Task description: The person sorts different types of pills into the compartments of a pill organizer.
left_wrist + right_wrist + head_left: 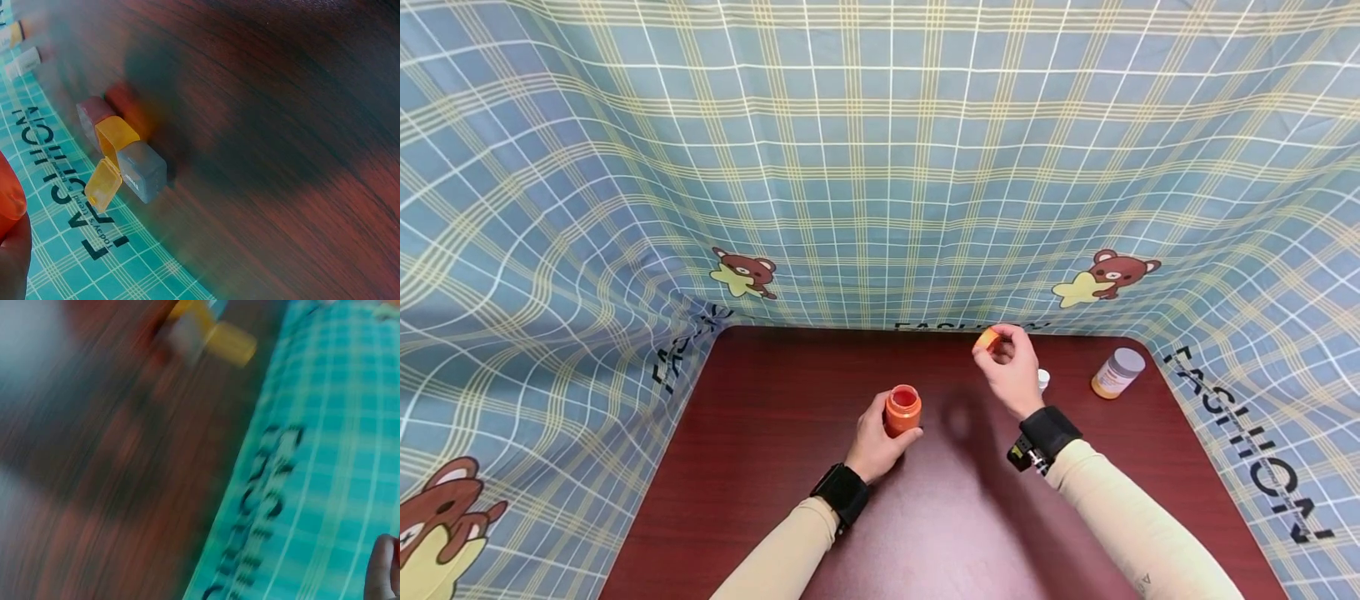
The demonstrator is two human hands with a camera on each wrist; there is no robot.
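Left of the grey-capped bottle [1116, 377], your left grip [877, 442] held an uncapped orange jar [904, 412] and your right grip [1017, 372] pinched an orange lid [987, 340], so tilting the jar could have spilled any contents.

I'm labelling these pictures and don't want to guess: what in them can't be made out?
- Head view: part of the white container is hidden behind the right hand.
- Head view: print on the grey-capped jar is too small to read.
- Left wrist view: the left edge cuts off the orange jar.
- Right wrist view: blur hides what the yellow object is.
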